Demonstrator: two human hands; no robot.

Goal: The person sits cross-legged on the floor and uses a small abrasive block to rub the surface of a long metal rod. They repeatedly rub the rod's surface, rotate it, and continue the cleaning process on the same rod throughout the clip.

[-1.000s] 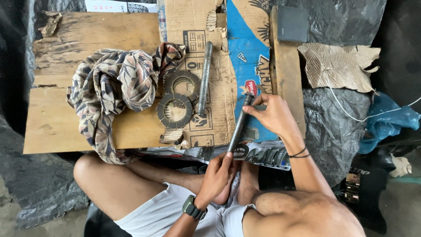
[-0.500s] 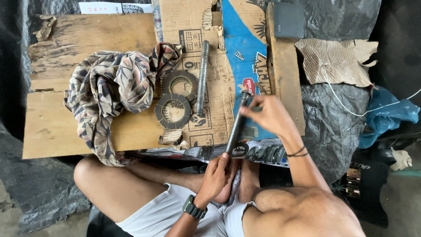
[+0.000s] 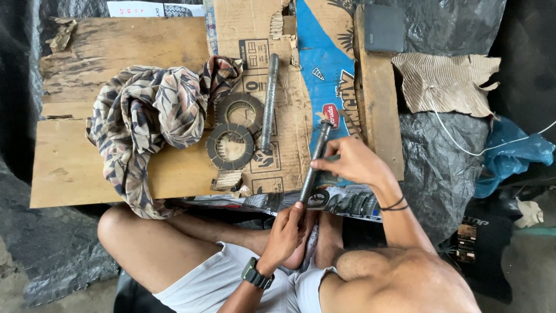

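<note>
So I've got both hands on a long dark metal rod (image 3: 313, 162) lying slantwise over the flattened cardboard sheet (image 3: 289, 75): left hand (image 3: 285, 232) with fingers wrapped shut round its near end just off the cardboard's near edge, right hand (image 3: 353, 162) pinching its middle over the blue printed part. My worry is that the right-hand pinch looks light, so the far end could swing and knock the second rod (image 3: 269, 101) or the two toothed rings (image 3: 231, 145) lying left of it on the cardboard. Cardboard sits on a worn wooden board (image 3: 63, 168) with a patterned cloth (image 3: 145, 122) at its left, black plastic sheeting (image 3: 440, 168) to its right, all down at floor level.
</note>
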